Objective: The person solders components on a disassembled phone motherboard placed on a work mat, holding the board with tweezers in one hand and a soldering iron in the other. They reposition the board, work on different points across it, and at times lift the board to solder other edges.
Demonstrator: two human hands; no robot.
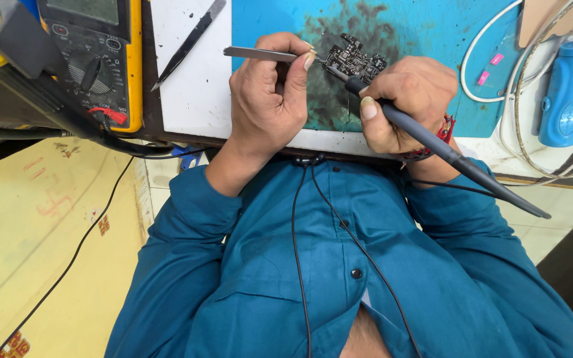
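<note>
Spreading under both hands, the bench (193, 99) carries a blue work mat (432, 40) stained dark where the work goes on, and everything else sits around the two grips. Off beyond the left grip, toward the bench's far corner, stands a yellow-and-black multimeter (94, 59) with its leads trailing down, and a spare pair of black tweezers (190, 41) lies on the white surface between the meter and that grip. Well out past the right grip a blue bottle (568, 89) stands among looped white cables (499, 73). The right hand (406, 99) is closed like a pen hold around the grey soldering iron (432, 142), whose handle runs back past the wrist while the tip reaches forward onto the board. The left hand (270, 93) pinches silver tweezers (260, 54) between thumb and fingers, their points aimed at the same spot. Between the two grips, just ahead of the fingertips, lies the small black circuit board (356, 61), flat on the stained patch. To do this well, I judge, both wrists should rest on the bench edge, the tweezers should steady the part lightly, and the iron should touch only briefly, so neighbouring parts stay put.
</note>
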